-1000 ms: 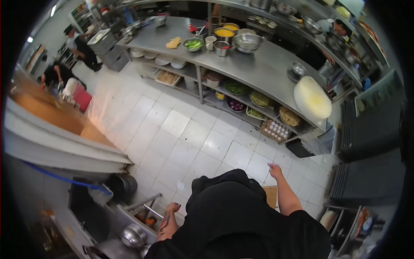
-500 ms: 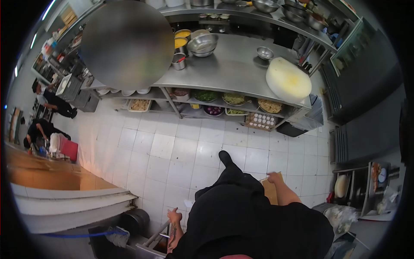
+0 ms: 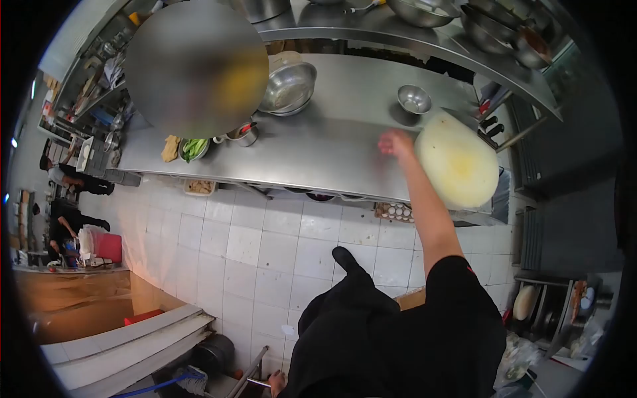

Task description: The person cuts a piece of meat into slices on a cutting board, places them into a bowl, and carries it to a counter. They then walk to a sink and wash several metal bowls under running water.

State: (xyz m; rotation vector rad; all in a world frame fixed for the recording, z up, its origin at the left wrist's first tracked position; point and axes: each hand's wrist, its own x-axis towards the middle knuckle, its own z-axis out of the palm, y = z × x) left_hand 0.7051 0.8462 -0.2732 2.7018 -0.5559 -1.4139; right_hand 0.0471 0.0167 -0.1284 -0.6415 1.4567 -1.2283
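My right hand (image 3: 396, 142) is stretched out over the steel worktable (image 3: 318, 149), just left of a thick, pale round cutting board (image 3: 459, 159). Motion blurs its fingers, and I see nothing in it. Behind that hand stands a small steel bowl (image 3: 414, 99). Low beside my body, my left hand (image 3: 277, 383) is at the end of a metal bar (image 3: 257, 381); its fingers are mostly hidden, so a grip on the bar cannot be confirmed. A brown cardboard-like piece (image 3: 411, 300) shows partly behind my right side.
Large steel bowls (image 3: 289, 89), a pot with a red-handled utensil (image 3: 244, 134) and a bowl of green vegetables (image 3: 194, 150) stand on the worktable. Eggs (image 3: 395, 211) sit underneath. A raised tiled ledge (image 3: 126, 338) is at left. Two people work far left.
My right hand has risen from beside the cardboard-like piece and reached forward over the worktable. My left hand has moved lower, towards my body. The worktable appears closer.
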